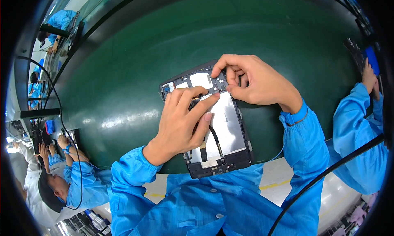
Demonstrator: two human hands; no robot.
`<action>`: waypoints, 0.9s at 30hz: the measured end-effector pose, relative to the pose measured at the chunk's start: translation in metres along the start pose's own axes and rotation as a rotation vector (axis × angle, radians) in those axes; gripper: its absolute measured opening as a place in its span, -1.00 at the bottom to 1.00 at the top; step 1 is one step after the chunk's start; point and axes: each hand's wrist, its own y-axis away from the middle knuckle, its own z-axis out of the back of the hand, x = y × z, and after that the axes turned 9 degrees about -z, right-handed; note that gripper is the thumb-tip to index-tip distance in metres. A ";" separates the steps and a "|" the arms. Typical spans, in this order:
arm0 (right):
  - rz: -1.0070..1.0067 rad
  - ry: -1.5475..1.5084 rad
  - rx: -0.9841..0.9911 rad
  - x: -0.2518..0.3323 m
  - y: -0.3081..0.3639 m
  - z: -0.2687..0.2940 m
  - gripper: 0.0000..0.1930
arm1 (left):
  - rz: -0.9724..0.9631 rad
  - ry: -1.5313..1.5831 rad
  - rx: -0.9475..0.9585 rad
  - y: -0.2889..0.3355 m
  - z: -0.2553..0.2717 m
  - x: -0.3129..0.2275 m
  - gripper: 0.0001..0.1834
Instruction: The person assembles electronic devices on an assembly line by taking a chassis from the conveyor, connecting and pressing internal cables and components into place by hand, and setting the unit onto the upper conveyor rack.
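An opened tablet (226,123) lies at a slant near the front edge of the green table, its inner side up. A silver plate fills its middle, with dark circuit parts at both ends and a black cable (215,139) running along it. My left hand (180,119) rests over the tablet's left side, fingers stretched toward its upper part. At the far right corner my right hand (254,78) has thumb and forefinger curled down against the black frame. Whatever may be between those fingertips is too small to make out.
The green table (123,80) stretches beyond the tablet. A black cable (324,174) crosses at lower right, another (59,96) hangs at left. Co-workers in blue sit on both sides; one person's hand (369,76) at right is near a blue object (372,59).
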 end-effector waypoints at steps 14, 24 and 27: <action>0.019 -0.059 -0.009 -0.004 -0.007 -0.001 -0.60 | -0.042 -0.068 0.020 -0.004 0.001 0.002 -0.56; 0.065 -0.160 -0.225 -0.005 -0.021 -0.028 -0.70 | -0.186 -0.116 0.021 -0.015 0.003 0.001 -0.49; 0.023 -0.172 -0.230 -0.001 -0.024 -0.031 -0.77 | -0.175 -0.078 0.013 -0.012 0.002 0.002 -0.50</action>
